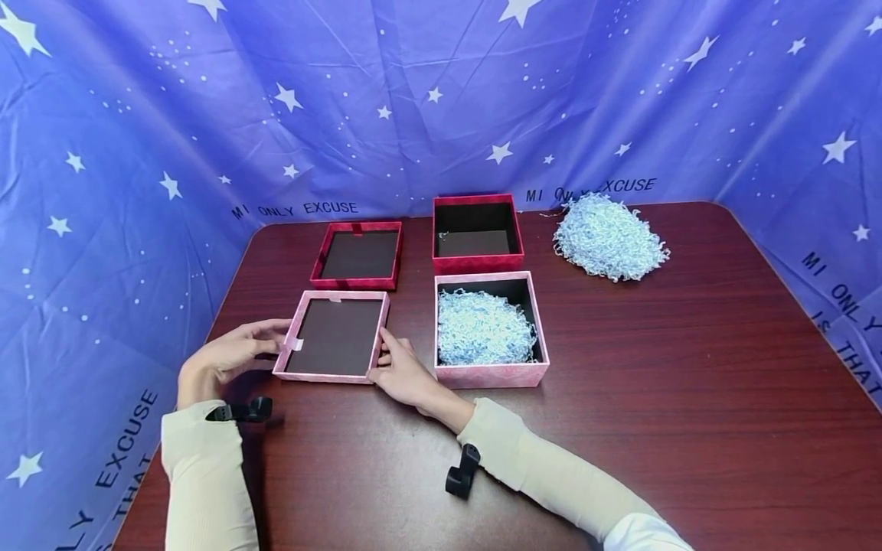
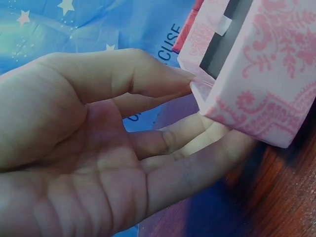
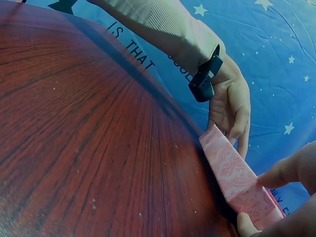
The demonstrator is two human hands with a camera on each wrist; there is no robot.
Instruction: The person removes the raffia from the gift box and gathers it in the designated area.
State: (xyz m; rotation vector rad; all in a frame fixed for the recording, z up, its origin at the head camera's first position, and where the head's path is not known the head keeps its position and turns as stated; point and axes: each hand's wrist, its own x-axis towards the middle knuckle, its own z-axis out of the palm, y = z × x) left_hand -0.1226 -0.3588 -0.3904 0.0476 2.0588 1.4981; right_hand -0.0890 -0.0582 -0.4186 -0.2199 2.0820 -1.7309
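A shallow pink patterned box lid (image 1: pixel 342 337), dark inside and open side up, lies between both hands at the table's left. My left hand (image 1: pixel 227 356) holds its left edge; in the left wrist view the thumb is at the lid's corner and the other fingers reach beneath. My right hand (image 1: pixel 406 373) grips the opposite side near the front corner, with thumb and fingertips on the patterned wall in the right wrist view. Just right of that hand stands the pink box (image 1: pixel 492 375), holding pale blue shredded paper (image 1: pixel 485 329).
Behind the pink lid sits a red box lid (image 1: pixel 361 256), open side up. A deep red box (image 1: pixel 478 262) stands behind the pink box, a few paper shreds inside. More shredded paper (image 1: pixel 609 237) is heaped at the back right. Starry blue cloth (image 1: pixel 413 99) surrounds the wooden table (image 1: pixel 654 367).
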